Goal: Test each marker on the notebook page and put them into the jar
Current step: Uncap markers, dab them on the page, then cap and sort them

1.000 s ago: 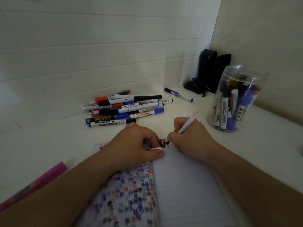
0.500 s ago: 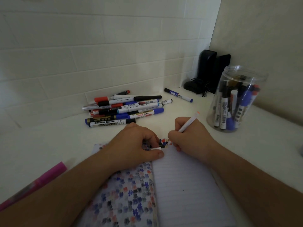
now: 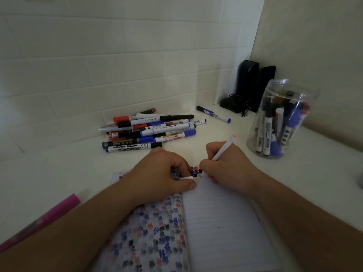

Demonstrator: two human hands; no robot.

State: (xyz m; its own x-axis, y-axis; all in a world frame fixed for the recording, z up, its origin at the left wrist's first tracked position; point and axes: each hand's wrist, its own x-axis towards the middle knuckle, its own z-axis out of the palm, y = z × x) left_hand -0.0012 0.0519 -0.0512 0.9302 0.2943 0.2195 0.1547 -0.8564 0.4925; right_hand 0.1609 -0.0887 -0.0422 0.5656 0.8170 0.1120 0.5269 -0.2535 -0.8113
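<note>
An open notebook (image 3: 220, 228) lies in front of me; its left page is covered in blue, black and red marks and its lined right page is mostly blank. My right hand (image 3: 225, 165) grips a white marker (image 3: 224, 149) with an orange end, tip down at the top of the right page. My left hand (image 3: 163, 173) rests on the notebook's top edge, pinching a small white cap (image 3: 189, 177). A clear jar (image 3: 280, 118) holding several markers stands at the right. A pile of markers (image 3: 149, 130) lies behind the notebook.
One blue-and-white marker (image 3: 214, 114) lies apart near the back corner. Two black speakers (image 3: 253, 87) with a cable stand in that corner behind the jar. A pink object (image 3: 39, 220) lies at the left edge. Tiled wall runs close behind the white table.
The marker in my right hand has shifted slightly on the top of the page. My left hand has stayed put.
</note>
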